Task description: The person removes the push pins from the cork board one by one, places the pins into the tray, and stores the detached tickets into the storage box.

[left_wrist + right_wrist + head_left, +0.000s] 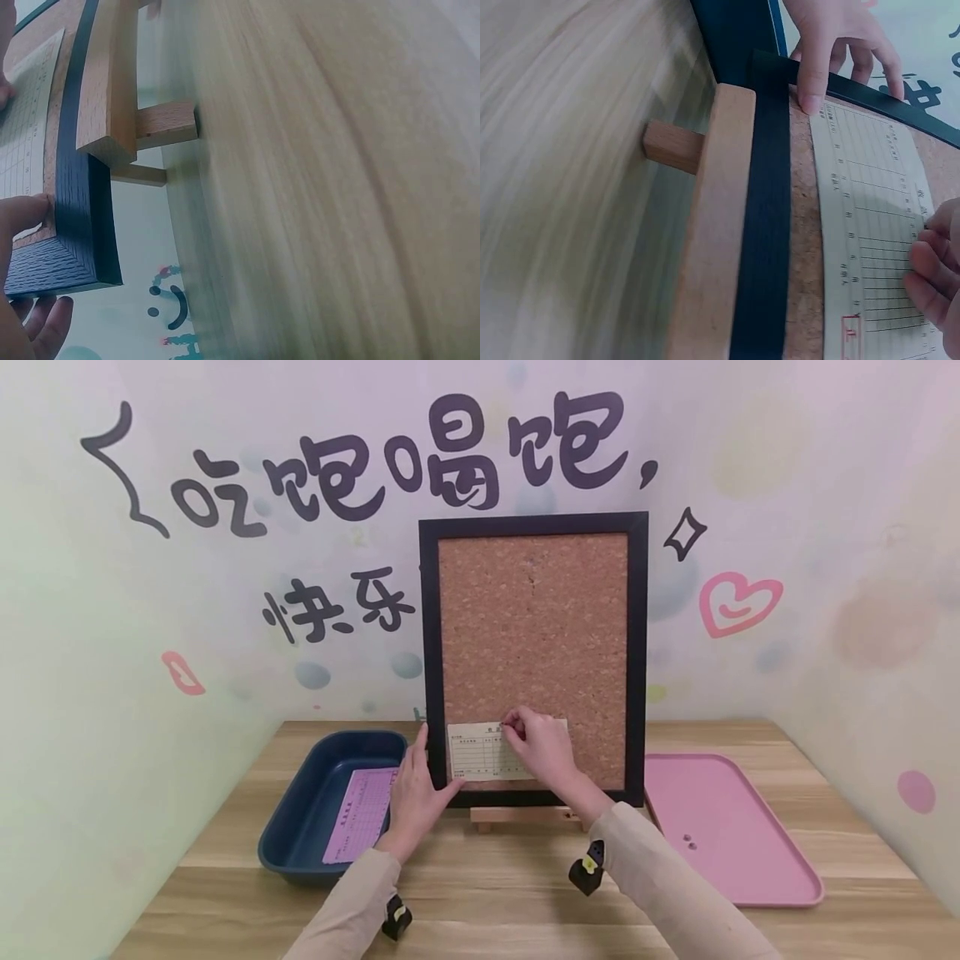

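A black-framed cork board (pixel 534 627) leans upright on a small wooden easel (pixel 517 815). Low on the cork lies a cream receipt slip (pixel 468 752) with printed lines. My left hand (pixel 417 797) grips the board's lower left edge, its thumb (pixel 30 212) on the slip's lower corner and its fingers behind the frame. At the slip's top middle, my right hand (pixel 542 745) pinches a small dark pin, mostly hidden by the fingertips. The right fingers (pixel 930 270) are curled against the paper.
To the left, a dark blue tray (pixel 300 810) holds purple printed slips (pixel 363 810). A pink tray (pixel 750 827) lies at the right with small grey pins (pixel 689 842) on it. Behind the wooden table (pixel 480 893) stands a wall with painted lettering.
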`<state>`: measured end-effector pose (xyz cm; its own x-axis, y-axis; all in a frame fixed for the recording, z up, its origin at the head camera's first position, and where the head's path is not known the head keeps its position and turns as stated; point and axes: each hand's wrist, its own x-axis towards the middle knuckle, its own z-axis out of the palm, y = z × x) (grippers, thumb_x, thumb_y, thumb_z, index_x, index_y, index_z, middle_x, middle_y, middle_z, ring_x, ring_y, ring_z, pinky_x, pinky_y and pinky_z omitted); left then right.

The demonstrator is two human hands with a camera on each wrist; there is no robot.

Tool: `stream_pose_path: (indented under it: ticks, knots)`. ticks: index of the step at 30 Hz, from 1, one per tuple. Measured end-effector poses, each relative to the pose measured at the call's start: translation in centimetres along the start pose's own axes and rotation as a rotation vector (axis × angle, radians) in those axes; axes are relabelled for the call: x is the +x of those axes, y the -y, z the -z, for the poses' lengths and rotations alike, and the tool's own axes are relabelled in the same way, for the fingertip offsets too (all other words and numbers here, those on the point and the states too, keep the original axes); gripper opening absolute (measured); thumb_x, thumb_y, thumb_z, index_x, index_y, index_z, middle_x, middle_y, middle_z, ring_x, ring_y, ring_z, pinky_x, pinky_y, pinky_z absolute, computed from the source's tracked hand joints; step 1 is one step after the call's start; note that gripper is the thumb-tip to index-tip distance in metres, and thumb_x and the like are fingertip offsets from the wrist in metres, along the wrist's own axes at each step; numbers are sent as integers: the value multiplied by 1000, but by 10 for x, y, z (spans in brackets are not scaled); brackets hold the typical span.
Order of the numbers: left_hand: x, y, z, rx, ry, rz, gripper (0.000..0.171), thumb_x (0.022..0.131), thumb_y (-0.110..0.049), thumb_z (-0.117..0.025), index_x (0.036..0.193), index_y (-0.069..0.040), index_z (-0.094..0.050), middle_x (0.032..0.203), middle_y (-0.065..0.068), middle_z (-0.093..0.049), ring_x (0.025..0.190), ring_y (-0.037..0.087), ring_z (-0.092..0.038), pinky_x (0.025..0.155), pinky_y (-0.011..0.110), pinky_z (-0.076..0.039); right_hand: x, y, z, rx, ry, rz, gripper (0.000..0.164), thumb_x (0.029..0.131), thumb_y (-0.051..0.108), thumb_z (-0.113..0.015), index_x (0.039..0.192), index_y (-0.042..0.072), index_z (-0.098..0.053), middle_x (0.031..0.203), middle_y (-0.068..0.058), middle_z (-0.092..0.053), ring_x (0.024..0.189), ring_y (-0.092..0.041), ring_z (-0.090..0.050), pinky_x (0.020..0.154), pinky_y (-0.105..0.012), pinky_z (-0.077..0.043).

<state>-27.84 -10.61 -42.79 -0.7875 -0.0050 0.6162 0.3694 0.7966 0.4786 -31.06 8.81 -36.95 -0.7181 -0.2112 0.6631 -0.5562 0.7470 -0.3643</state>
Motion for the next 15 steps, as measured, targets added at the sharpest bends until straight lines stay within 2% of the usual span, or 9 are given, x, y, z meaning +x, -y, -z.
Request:
stream_pose_path:
  ticks: [8,15]
  knots:
    - [0,1,1,-7,3,0,97,65,-25,-82,141,-6,-24,123,20,-48,106,35,-51,79,49,-46,6,-4,6,-17,68,38,4,80,10,-68,78,11,-65,61,5,-57,51,-4,-45,49,-23,-39]
    - [1,1,0,-16,-7,-14,97,65,-26,-82,141,-5,-25,122,20,-49,106,35,-52,79,49,-46,9,-6,10,-11,120,51,4,82,13,-66,80,10,-65,63,5,-57,52,-4,-45,49,-22,-39]
